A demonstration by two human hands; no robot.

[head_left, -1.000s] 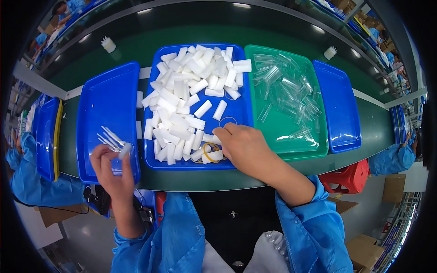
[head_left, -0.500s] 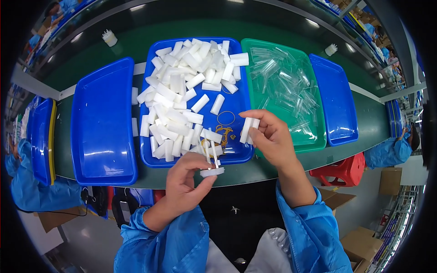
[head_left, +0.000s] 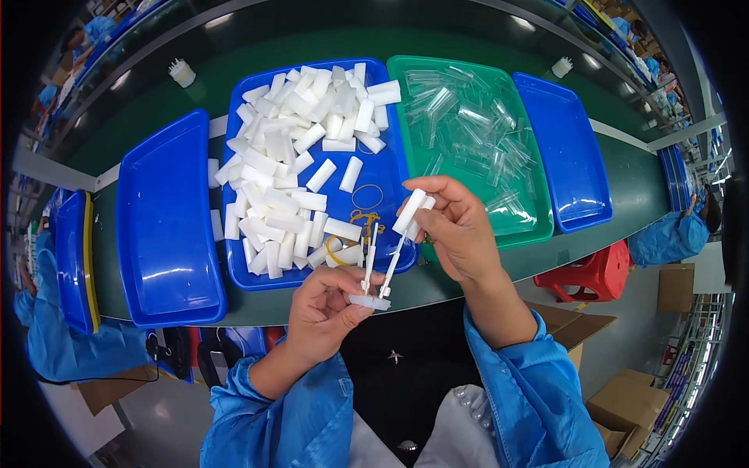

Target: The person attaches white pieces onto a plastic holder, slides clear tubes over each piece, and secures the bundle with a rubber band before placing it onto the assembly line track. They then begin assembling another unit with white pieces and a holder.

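— White plastic stems (head_left: 378, 265), thin and upright on a small flat base, pinched at that base by the left hand (head_left: 326, 308), fingers narrowed round it; held over the near edge of the green belt (head_left: 484, 273), just in front of the middle blue tray (head_left: 390, 175). Kept vertical, apparently so a cap could meet a tip squarely.

— And the right hand (head_left: 456, 230)?

— Closed on a white cap (head_left: 411, 212), thumb and fingers gripping the tube, tilted down onto the top of one stem and seemingly touching it. Raised slightly above the left, likely for sighting the fit.

— Supplies within reach?

— Heaped white caps (head_left: 292, 164) in the middle blue tray, with yellow rubber bands (head_left: 363, 222) near its front corner. Clear tubes (head_left: 468, 132) scattered in the green tray (head_left: 406, 74) alongside, just beyond the right hand. Bare blue trays, one at left (head_left: 160, 226) and one at far right (head_left: 566, 148), flanking both. Everything ranged side by side along the belt, probably for short reaches. Red stool (head_left: 597, 273) beneath the belt's edge.
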